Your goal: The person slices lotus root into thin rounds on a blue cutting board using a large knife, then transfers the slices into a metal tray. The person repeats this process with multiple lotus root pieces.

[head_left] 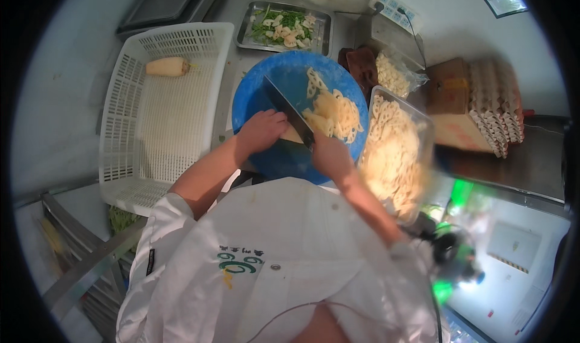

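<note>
On a round blue cutting board [254, 92], my left hand [264, 130] presses a pale piece of lotus root [291, 136] with its fingers curled. The cleaver [285, 105] is gripped by its handle in my right hand [331, 157]. Its wide dark blade points up and to the left, along the right side of the lotus root piece and close to my left fingertips. A heap of lotus root slices [341, 116] with holes lies on the board to the right of the blade. My fingers hide part of the piece.
A white slatted basket [219, 71] at left holds one peeled lotus root [167, 67]. Sliced lotus root [393, 147] fills a clear tub at right. Behind stand a metal tray [326, 35] of greens and pale slices, a bag [393, 74] of pale pieces, and egg trays [495, 107].
</note>
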The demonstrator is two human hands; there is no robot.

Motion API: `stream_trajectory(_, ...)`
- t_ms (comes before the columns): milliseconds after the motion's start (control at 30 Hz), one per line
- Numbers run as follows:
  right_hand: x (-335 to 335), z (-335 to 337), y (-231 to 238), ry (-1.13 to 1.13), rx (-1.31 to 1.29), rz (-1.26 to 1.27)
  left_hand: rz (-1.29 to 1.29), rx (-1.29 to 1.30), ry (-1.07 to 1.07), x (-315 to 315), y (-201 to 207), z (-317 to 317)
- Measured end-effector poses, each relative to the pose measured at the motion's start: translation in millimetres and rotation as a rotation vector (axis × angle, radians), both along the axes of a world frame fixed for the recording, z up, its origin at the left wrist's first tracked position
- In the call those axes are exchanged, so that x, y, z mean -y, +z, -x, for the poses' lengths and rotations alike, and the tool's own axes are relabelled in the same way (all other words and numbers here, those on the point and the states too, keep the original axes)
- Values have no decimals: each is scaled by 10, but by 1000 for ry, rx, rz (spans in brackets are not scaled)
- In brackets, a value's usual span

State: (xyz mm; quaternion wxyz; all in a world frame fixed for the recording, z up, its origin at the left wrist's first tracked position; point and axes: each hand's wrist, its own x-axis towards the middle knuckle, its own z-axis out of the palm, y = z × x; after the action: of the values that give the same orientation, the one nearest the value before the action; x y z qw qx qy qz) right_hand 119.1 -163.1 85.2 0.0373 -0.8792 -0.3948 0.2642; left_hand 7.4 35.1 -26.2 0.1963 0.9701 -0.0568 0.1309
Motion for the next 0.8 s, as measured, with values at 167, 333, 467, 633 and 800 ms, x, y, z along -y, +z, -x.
stream_trajectory(167, 85, -33, 112, 20, 4, 12, 39, 57, 5, 13, 60, 30)
stream_trajectory(333, -9, 33, -362, -26, 20, 3, 29, 40, 8, -9, -16, -17)
stream_trajectory(467, 35, -13, 121, 62, 15, -30, 48, 56, 39, -32, -42, 23)
stream_trajectory(633, 73, 8, -373, 42, 43, -26, 81, 52, -20, -24, -5, 21)
stream_trajectory(800, -50, 58, -220, 46, 29, -6, 51, -14, -9, -131, 2, 32)
